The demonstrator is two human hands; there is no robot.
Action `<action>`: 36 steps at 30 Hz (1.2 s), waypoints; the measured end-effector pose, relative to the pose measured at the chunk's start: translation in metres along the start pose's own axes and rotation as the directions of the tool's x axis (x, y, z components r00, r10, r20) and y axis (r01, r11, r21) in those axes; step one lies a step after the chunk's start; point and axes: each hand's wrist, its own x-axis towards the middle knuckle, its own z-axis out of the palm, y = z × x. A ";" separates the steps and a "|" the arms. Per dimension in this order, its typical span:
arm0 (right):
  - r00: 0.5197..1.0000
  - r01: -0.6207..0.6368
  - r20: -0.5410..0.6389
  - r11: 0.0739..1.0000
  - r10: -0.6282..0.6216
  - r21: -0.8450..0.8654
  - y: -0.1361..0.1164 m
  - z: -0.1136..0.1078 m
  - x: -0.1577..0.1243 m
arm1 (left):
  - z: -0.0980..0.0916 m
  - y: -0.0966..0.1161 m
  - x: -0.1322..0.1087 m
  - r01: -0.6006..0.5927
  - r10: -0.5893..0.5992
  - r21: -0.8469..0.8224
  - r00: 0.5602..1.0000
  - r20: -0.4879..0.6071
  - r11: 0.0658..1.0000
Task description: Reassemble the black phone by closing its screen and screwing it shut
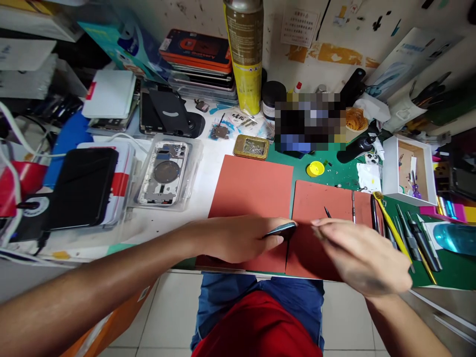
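My left hand (238, 240) is closed around a phone (281, 231), seen nearly edge-on with its far end showing past the fingers, above the left red-brown mat (253, 191). To the right of it, my right hand (362, 255) hovers over the second red-brown mat (308, 203), its fingers pinched together and slightly blurred. What they hold, if anything, is hidden. A dark pointed tip (327, 212) shows just beyond these fingers; whether it is held or lies on the mat I cannot make out.
Pens, tweezers and a yellow brush (390, 225) lie at right, near a white box (409, 171). Behind the mats stand a small tin (251, 147), a yellow lid (315, 169) and a tall spray can (245, 59). An opened phone (163, 171) and a black phone (84, 188) are at left.
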 end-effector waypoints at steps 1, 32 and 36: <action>0.986 -0.153 -0.069 0.988 0.152 -0.002 0.005 0.000 -0.005 | 0.000 -0.001 -0.002 0.042 -0.041 -0.023 0.999 0.028 0.999; 0.719 -0.544 0.164 0.400 0.675 0.737 -0.077 0.042 -0.031 | 0.062 0.029 -0.034 -0.052 0.061 0.072 0.990 -0.128 0.996; 0.721 -0.539 0.159 0.403 0.674 0.739 -0.077 0.042 -0.030 | 0.063 0.030 -0.035 -0.044 0.053 0.074 0.991 -0.125 0.996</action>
